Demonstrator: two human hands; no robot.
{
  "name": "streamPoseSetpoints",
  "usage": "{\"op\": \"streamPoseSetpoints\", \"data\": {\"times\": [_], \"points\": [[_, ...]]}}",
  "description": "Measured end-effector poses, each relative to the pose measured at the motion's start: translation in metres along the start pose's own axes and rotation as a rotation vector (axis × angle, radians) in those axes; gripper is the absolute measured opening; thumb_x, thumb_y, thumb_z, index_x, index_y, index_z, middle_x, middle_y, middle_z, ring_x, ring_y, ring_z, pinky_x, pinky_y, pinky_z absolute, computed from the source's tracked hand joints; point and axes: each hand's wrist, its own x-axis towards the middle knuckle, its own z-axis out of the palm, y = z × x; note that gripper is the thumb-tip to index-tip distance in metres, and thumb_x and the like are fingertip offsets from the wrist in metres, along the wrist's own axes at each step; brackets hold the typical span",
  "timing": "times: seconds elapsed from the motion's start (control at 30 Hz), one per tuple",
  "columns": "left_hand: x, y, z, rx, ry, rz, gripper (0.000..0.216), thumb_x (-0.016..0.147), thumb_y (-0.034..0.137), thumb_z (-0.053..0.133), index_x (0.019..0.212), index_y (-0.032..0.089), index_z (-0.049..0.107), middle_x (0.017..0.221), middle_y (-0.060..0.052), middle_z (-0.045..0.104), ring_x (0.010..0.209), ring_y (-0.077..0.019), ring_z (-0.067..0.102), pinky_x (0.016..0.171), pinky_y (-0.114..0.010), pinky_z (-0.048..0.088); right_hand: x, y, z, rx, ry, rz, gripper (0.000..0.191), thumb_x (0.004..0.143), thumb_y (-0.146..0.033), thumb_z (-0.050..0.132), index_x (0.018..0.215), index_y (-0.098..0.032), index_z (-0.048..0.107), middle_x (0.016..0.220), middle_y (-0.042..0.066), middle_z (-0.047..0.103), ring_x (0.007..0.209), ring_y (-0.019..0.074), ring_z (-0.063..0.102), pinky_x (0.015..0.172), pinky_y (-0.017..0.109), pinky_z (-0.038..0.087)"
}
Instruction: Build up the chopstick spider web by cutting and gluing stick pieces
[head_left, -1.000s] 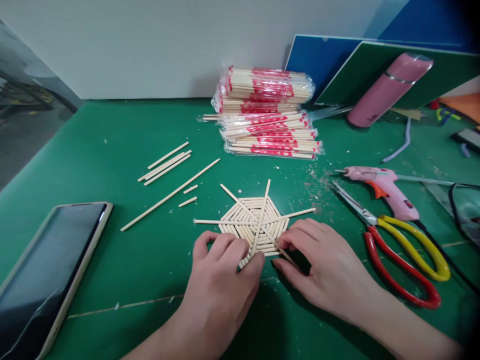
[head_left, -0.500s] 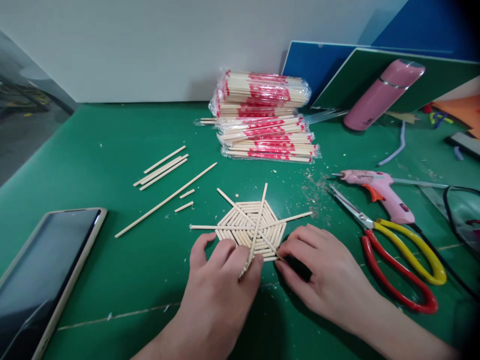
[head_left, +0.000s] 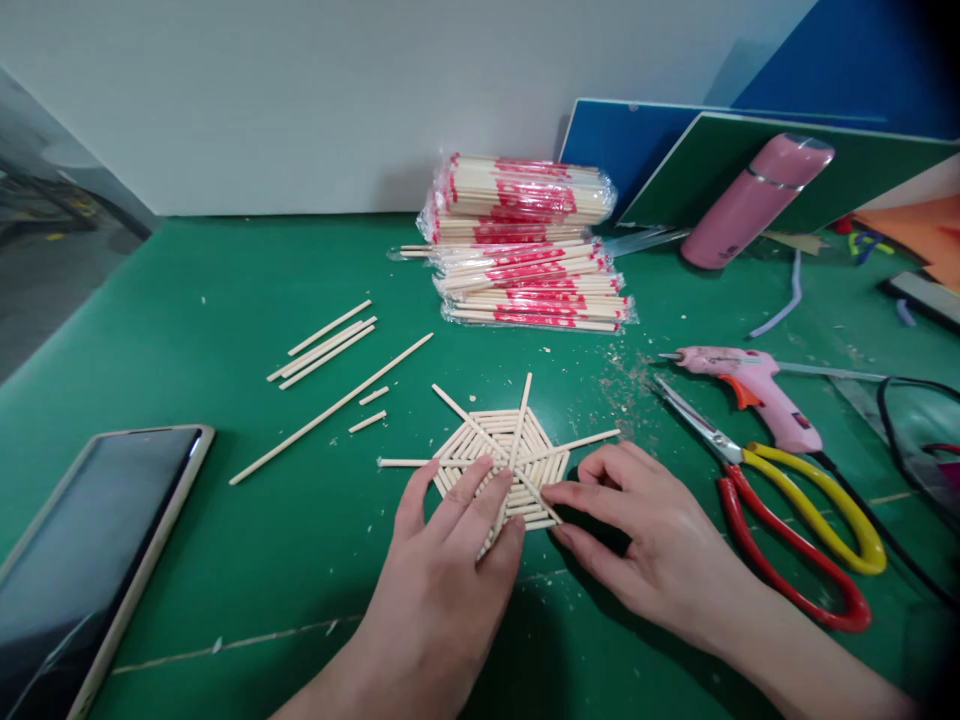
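Observation:
A web of wooden sticks (head_left: 465, 430) lies on the green table; several long sticks cross over its six-sided rings and stick out past the rim. My left hand (head_left: 450, 540) rests on its near left part, fingers spread and pressing on top, with one spoke running between thumb and index finger. At the near right rim, my right hand (head_left: 622, 530) has its thumb and index finger on either side of the end of another spoke. Its other fingers are curled. Part of the web is hidden under my left fingers.
Loose sticks (head_left: 330, 410) and two short pieces lie left of the web, a phone (head_left: 112, 540) farther left. Wrapped chopstick packs (head_left: 525, 240) are stacked behind. On the right are scissors (head_left: 795, 520), a pink glue gun (head_left: 757, 385) with a cord, and a leaning pink flask (head_left: 757, 200).
My left fingers have stretched out farther over the web's middle. My right index finger has moved slightly left and up along the spoke. The whole view has shifted a little.

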Motion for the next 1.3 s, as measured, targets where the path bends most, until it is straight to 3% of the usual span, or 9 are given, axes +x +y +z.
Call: {"op": "streamPoseSetpoints", "data": {"times": [0.17,0.5,0.77,1.07,1.3], "points": [[0.000,-0.001,0.004,0.005,0.085,0.028,0.024,0.082,0.019,0.040,0.087,0.022,0.062,0.108,-0.007,0.062,0.107,-0.0245,0.051,0.091,-0.050,0.029,-0.001,0.002,0.000,0.015,-0.016,0.014,0.023,0.076,-0.026,0.055,0.098,-0.026,0.062,0.081,0.003,0.051,0.075,0.0161,0.047,0.065,0.031,0.039],[0.002,0.001,-0.005,-0.003,-0.003,0.019,0.023,0.081,0.018,0.042,0.090,0.021,0.063,0.110,-0.009,0.060,0.106,-0.0263,0.052,0.090,-0.051,0.030,-0.001,0.002,-0.001,0.017,-0.035,0.031,0.023,0.076,-0.025,0.056,0.099,-0.027,0.061,0.083,0.003,0.052,0.077,0.0163,0.047,0.069,0.033,0.039],[0.005,0.005,0.001,0.035,0.072,-0.013,0.021,0.080,0.016,0.043,0.080,0.020,0.064,0.103,-0.007,0.064,0.101,-0.0243,0.055,0.092,-0.051,0.027,-0.002,0.002,0.001,0.010,-0.040,0.014,0.023,0.076,-0.026,0.055,0.099,-0.026,0.060,0.082,0.002,0.052,0.077,0.0161,0.046,0.070,0.033,0.037],[0.002,0.007,0.008,0.091,0.112,0.013,0.020,0.081,0.016,0.042,0.081,0.017,0.063,0.096,-0.007,0.066,0.098,-0.0214,0.056,0.098,-0.047,0.020,0.000,0.000,0.001,0.004,-0.040,0.033,0.023,0.076,-0.027,0.054,0.099,-0.027,0.059,0.084,0.002,0.052,0.078,0.0171,0.045,0.071,0.034,0.036],[0.003,0.006,0.006,0.034,0.081,0.003,0.025,0.084,0.018,0.038,0.083,0.018,0.062,0.093,-0.005,0.066,0.096,-0.0199,0.055,0.097,-0.044,0.021,-0.004,-0.004,0.005,-0.028,-0.006,0.006,0.018,0.077,-0.026,0.052,0.094,-0.024,0.058,0.085,0.003,0.053,0.078,0.0173,0.043,0.068,0.033,0.034]]}}
